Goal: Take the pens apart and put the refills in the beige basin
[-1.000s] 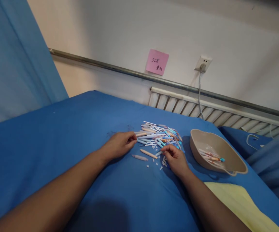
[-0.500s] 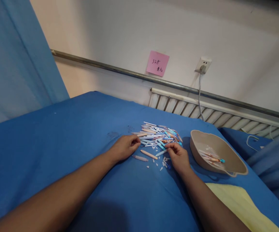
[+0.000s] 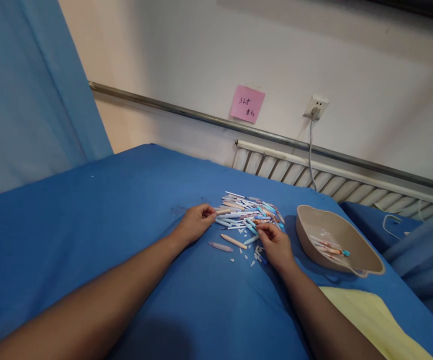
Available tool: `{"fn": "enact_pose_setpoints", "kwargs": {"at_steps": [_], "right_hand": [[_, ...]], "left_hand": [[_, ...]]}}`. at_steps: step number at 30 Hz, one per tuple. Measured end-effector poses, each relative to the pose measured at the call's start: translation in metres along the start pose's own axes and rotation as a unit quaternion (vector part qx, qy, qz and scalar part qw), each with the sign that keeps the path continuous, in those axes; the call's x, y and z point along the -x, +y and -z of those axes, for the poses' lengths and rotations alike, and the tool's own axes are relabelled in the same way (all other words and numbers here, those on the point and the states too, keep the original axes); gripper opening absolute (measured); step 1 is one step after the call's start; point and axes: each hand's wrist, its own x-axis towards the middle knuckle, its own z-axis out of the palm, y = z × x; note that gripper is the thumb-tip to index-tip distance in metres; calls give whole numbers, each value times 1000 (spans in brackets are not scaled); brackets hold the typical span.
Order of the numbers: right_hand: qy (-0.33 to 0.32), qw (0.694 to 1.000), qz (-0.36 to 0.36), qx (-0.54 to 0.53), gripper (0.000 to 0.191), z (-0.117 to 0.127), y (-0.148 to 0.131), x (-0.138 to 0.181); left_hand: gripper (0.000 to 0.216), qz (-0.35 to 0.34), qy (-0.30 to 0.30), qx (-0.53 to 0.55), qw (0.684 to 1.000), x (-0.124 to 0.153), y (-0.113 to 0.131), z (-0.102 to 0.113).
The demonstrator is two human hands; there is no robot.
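A heap of pen parts, with white refills and barrels in peach, teal, lilac and orange, lies on the blue cloth. At its left edge, my left hand pinches the end of a peach pen barrel. My right hand is at the heap's right front, thumb and fingers closed beside the teal barrels; what they hold is hidden. Between my hands lie a loose peach barrel, a lilac barrel and several small white tips.
To the right stands a beige basin with several assembled-looking pens in it. A yellow cloth lies in front of it. Behind are a radiator, a metal rail and a plugged-in cable. Blue curtains hang at the side.
My left hand has shifted slightly away from me, up to the peach barrel at the heap's edge. My right hand stays almost where it was. The view has tilted a little.
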Motion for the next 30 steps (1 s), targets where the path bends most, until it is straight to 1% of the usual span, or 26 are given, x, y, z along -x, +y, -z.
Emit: {"fn": "enact_pose_setpoints", "kwargs": {"at_steps": [3, 7, 11, 14, 16, 18, 20, 22, 27, 30], "right_hand": [[12, 999, -13, -35, 21, 2, 0, -2], [9, 1000, -22, -14, 23, 9, -2, -2], [-11, 998, -19, 58, 25, 23, -2, -2], [-27, 989, -17, 143, 24, 32, 0, -6], [-40, 978, 0, 203, 23, 35, 1, -8], [-54, 966, 39, 248, 24, 34, 1, -9], [-71, 955, 77, 276, 25, 32, 0, -9], [-88, 945, 96, 299, 25, 30, -2, -8], [-94, 928, 91, 349, 19, 29, -7, -6], [-84, 927, 100, 351, 16, 29, -9, -4]], "left_hand": [[23, -6, -14, -11, 1000, 2, 0, -1], [21, -13, -28, -24, 999, 4, 2, 0], [21, -25, -58, -34, 997, 9, 12, 3], [20, -31, -81, -39, 995, 13, 19, 5], [19, -38, -95, -42, 994, 15, 21, 5], [19, -44, -102, -46, 993, 16, 22, 4], [19, -45, -102, -51, 992, 16, 21, 3], [19, -44, -98, -52, 993, 15, 20, 3], [19, -38, -93, -61, 993, 13, 18, 5], [22, -33, -92, -80, 992, 11, 17, 7]]}}
